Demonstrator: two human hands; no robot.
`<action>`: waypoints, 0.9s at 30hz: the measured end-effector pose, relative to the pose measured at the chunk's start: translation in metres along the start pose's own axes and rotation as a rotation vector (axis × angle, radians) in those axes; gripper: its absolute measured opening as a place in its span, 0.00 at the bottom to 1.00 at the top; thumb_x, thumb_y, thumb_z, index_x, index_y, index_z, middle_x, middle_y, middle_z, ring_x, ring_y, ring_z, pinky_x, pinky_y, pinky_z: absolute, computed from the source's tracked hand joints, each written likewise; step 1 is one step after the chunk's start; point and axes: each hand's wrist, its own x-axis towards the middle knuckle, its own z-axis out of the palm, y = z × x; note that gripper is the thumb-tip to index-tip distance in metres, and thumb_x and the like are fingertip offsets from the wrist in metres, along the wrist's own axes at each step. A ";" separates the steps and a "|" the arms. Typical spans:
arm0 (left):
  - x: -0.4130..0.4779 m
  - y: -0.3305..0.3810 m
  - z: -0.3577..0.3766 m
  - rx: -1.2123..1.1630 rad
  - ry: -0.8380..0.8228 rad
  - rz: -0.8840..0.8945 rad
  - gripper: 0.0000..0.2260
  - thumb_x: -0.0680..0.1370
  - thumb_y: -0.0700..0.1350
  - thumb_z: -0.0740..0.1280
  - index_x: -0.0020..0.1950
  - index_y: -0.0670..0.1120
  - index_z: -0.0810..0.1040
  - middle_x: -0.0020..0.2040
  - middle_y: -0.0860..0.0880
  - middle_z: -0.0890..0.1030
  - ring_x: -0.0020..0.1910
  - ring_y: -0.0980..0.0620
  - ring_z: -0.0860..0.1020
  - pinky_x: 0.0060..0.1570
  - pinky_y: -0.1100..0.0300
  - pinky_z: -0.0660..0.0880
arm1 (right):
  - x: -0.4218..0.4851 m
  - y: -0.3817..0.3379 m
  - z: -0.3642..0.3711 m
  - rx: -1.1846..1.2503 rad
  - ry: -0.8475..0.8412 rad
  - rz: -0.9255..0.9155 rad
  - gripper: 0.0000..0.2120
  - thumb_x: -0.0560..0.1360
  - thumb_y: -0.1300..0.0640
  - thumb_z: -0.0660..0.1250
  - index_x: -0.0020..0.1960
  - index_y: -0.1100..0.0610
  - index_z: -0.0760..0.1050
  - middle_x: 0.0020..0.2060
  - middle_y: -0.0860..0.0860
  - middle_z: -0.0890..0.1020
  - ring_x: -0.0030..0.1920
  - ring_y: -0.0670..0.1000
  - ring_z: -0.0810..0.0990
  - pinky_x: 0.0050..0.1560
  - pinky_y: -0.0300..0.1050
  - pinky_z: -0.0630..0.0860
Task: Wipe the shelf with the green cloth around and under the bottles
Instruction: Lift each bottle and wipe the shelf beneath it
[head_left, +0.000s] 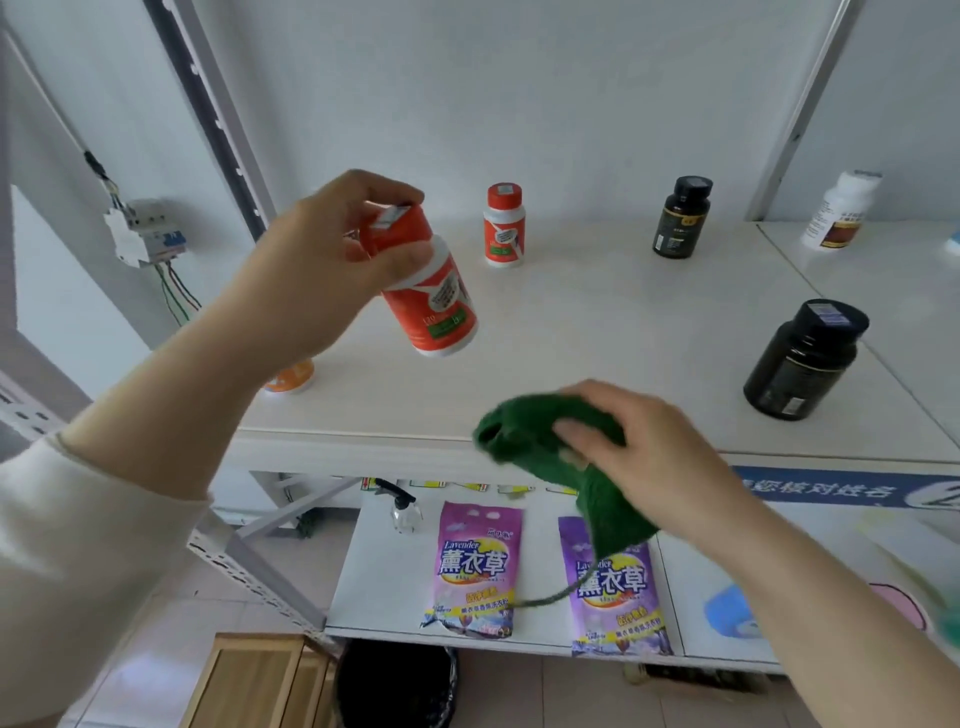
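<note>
Gripped by the left hand (322, 260), the orange-and-white plastic bottle (436, 306) is held above the white shelf (597, 322), left of the crumpled green cloth (519, 426) clutched by the right hand (660, 457).

left bag (475, 569): "Lavender" above big 薰衣草, the smaller lines under it are too blurry
right bag (615, 587): same 薰衣草, its "Lavender" is partly hidden behind the cloth (550, 431)
blue strip (831, 488): white Chinese characters, can't read them for sure
held bottle (431, 296): label print unreadable
black bottle (802, 364): print too small
</note>
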 end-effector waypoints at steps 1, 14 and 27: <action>-0.001 -0.001 -0.001 0.002 -0.008 -0.002 0.13 0.74 0.48 0.67 0.57 0.58 0.73 0.55 0.55 0.78 0.52 0.50 0.79 0.56 0.52 0.75 | 0.007 0.001 -0.009 0.056 0.067 0.048 0.04 0.76 0.54 0.63 0.48 0.45 0.73 0.36 0.38 0.77 0.38 0.38 0.75 0.37 0.26 0.68; -0.002 -0.018 -0.004 -0.031 -0.036 0.022 0.14 0.74 0.48 0.66 0.59 0.56 0.73 0.53 0.58 0.76 0.47 0.63 0.77 0.42 0.71 0.70 | 0.095 0.026 0.031 -0.393 0.042 0.118 0.19 0.79 0.52 0.56 0.70 0.49 0.65 0.76 0.48 0.56 0.74 0.48 0.58 0.68 0.43 0.61; 0.004 -0.023 0.015 -0.004 -0.120 0.096 0.15 0.74 0.49 0.67 0.60 0.56 0.72 0.49 0.62 0.76 0.50 0.57 0.77 0.46 0.68 0.71 | 0.048 0.048 0.019 -0.580 0.100 0.202 0.21 0.80 0.52 0.51 0.72 0.55 0.60 0.76 0.53 0.51 0.76 0.56 0.42 0.74 0.52 0.42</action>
